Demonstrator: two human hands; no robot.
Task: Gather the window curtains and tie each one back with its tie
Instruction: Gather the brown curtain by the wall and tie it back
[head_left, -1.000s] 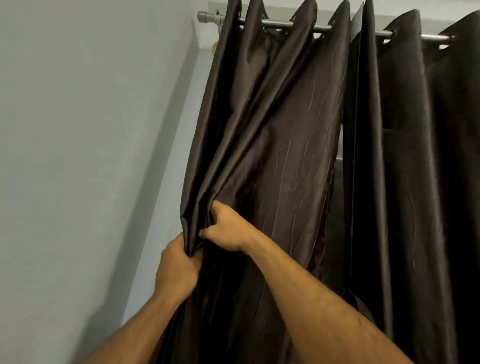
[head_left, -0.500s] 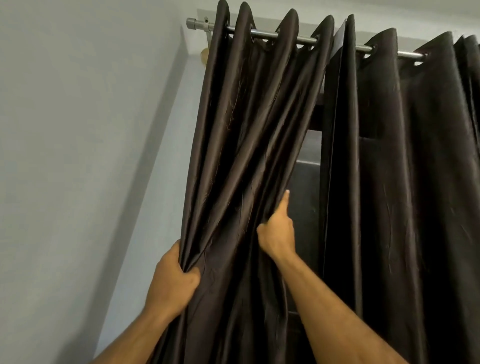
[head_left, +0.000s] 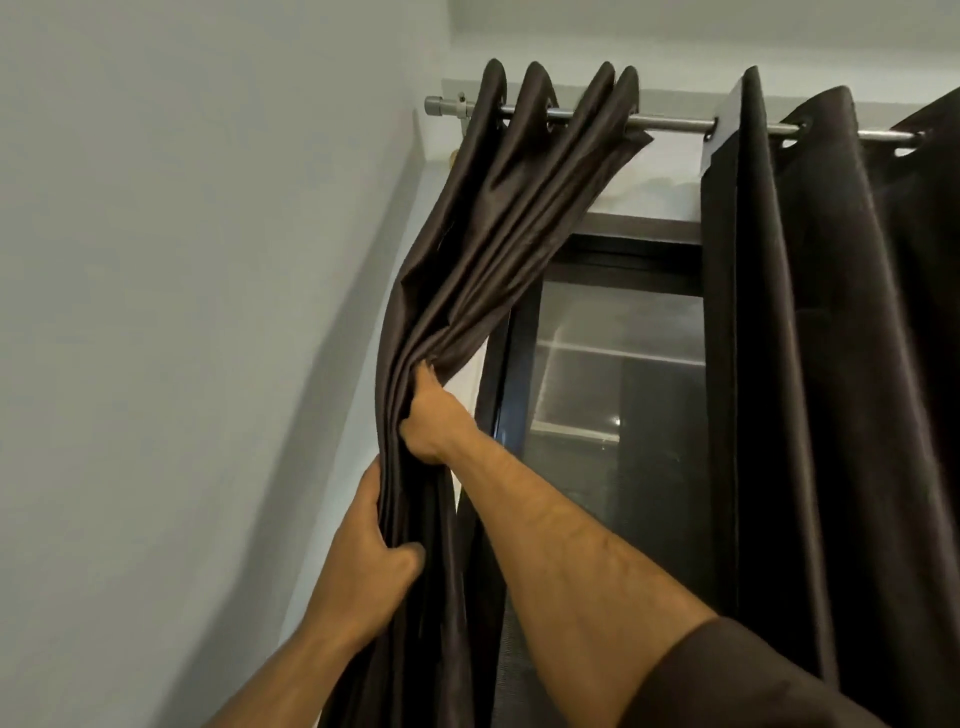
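At window's left edge | left hand (head_left: 371, 561) grip clasps bunched curtain (head_left: 519, 218) | right hand (head_left: 434, 415) grip pinches folds (arm crossing over)

Left curtain (head_left: 498, 249) bunched in left hand (head_left: 371, 564) and right hand (head_left: 431, 415).

One head camera, tilted up from my own eye line

It looks forward and upward along my forearms, close to the left curtain (head_left: 498, 260), toward the curtain rod (head_left: 670, 123) near the top edge. The wall (head_left: 182, 312) fills the left side, the window (head_left: 613, 395) sits centre, and the right curtain (head_left: 841, 364) runs off the right edge.
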